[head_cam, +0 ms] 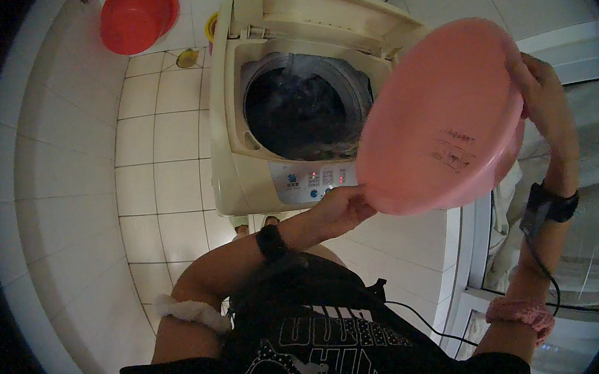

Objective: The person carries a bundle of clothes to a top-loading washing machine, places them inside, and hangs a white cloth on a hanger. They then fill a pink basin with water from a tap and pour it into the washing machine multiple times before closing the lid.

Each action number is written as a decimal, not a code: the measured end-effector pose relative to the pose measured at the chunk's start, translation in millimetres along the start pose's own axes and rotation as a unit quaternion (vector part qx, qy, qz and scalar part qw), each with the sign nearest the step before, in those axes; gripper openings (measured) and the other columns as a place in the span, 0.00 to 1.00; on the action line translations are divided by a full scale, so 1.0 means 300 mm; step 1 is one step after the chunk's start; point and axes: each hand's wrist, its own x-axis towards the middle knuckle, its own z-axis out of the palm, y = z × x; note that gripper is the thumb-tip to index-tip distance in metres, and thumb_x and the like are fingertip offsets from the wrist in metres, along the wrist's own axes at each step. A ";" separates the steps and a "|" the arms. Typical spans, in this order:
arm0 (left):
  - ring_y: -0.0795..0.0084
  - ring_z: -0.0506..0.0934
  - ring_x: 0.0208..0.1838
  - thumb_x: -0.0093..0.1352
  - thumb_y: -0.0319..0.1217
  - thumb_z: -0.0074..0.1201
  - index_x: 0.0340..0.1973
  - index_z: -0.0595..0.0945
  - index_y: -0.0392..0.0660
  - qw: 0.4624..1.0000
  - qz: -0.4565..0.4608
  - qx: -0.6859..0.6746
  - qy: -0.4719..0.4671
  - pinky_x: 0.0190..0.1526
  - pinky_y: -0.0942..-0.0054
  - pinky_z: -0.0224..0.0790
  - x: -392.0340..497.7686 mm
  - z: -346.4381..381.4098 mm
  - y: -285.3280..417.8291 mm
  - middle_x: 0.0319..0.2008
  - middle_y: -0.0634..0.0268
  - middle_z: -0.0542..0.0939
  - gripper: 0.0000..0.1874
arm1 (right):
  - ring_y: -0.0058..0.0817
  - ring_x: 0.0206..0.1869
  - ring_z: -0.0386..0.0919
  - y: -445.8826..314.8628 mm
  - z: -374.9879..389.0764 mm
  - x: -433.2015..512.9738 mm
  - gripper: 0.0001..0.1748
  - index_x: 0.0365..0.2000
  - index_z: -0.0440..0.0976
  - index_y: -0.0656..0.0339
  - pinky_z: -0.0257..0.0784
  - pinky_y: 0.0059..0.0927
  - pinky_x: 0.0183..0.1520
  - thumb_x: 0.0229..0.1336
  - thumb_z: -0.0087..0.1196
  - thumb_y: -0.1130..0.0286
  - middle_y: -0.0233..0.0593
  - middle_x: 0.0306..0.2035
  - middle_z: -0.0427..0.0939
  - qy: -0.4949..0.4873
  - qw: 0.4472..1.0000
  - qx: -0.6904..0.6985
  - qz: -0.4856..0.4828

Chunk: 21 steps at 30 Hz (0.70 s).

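Note:
A pink plastic basin [437, 123] is held tilted at the right of the washing machine, its face with faint dark writing towards me. My left hand [344, 210] grips its lower left rim, just in front of the control panel [314, 180]. On the far right edge of the basin is my right hand [546, 99], its fingers partly hidden behind the rim. The top-loading washing machine [249, 185] stands with its lid [338, 10] raised. Dark contents, seemingly wet, lie in its round tub [298, 108]. Red lights show on the panel.
A red plastic basin [133, 20] is at the top left, near a floor drain [187, 58]. White wall tiles [69, 205] run down the left. At the right are a tiled ledge [398, 237] and a framed glass window or door [589, 248]. A black cable [432, 329] hangs beside me.

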 end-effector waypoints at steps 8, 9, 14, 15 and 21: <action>0.69 0.74 0.56 0.75 0.34 0.40 0.54 0.71 0.36 0.997 0.055 0.028 0.037 0.60 0.70 0.68 -0.108 0.082 0.038 0.50 0.58 0.76 0.17 | 0.18 0.16 0.66 0.146 -0.069 0.013 0.29 0.31 0.74 0.69 0.61 0.23 0.18 0.63 0.44 0.47 0.32 0.17 0.70 -0.075 0.990 0.057 0.105; 0.69 0.73 0.57 0.75 0.35 0.40 0.54 0.71 0.36 0.995 0.086 0.035 0.038 0.60 0.69 0.69 -0.146 0.094 0.063 0.51 0.58 0.75 0.17 | 0.18 0.16 0.66 0.180 -0.060 0.013 0.28 0.32 0.74 0.68 0.60 0.22 0.17 0.63 0.44 0.48 0.33 0.17 0.71 -0.096 0.984 0.097 0.110; 0.72 0.73 0.55 0.75 0.37 0.40 0.52 0.71 0.39 0.961 0.196 0.161 0.112 0.59 0.70 0.68 -0.336 0.159 0.148 0.50 0.60 0.75 0.17 | 0.19 0.18 0.70 0.385 0.112 -0.106 0.23 0.32 0.74 0.65 0.66 0.21 0.19 0.63 0.44 0.53 0.34 0.20 0.74 -0.144 0.910 0.345 0.178; 0.72 0.73 0.54 0.75 0.37 0.40 0.52 0.71 0.39 0.950 0.231 0.181 0.102 0.59 0.70 0.68 -0.365 0.157 0.169 0.50 0.60 0.74 0.16 | 0.20 0.18 0.71 0.422 0.167 -0.127 0.21 0.31 0.74 0.63 0.68 0.22 0.20 0.63 0.44 0.55 0.34 0.21 0.75 -0.170 0.884 0.390 0.194; 0.75 0.75 0.40 0.73 0.37 0.47 0.38 0.76 0.42 0.939 0.238 0.209 0.133 0.53 0.72 0.72 -0.382 0.097 0.351 0.37 0.65 0.76 0.11 | 0.21 0.22 0.74 0.524 0.433 -0.166 0.12 0.30 0.72 0.59 0.74 0.25 0.30 0.61 0.48 0.61 0.32 0.24 0.76 -0.249 0.777 0.518 0.256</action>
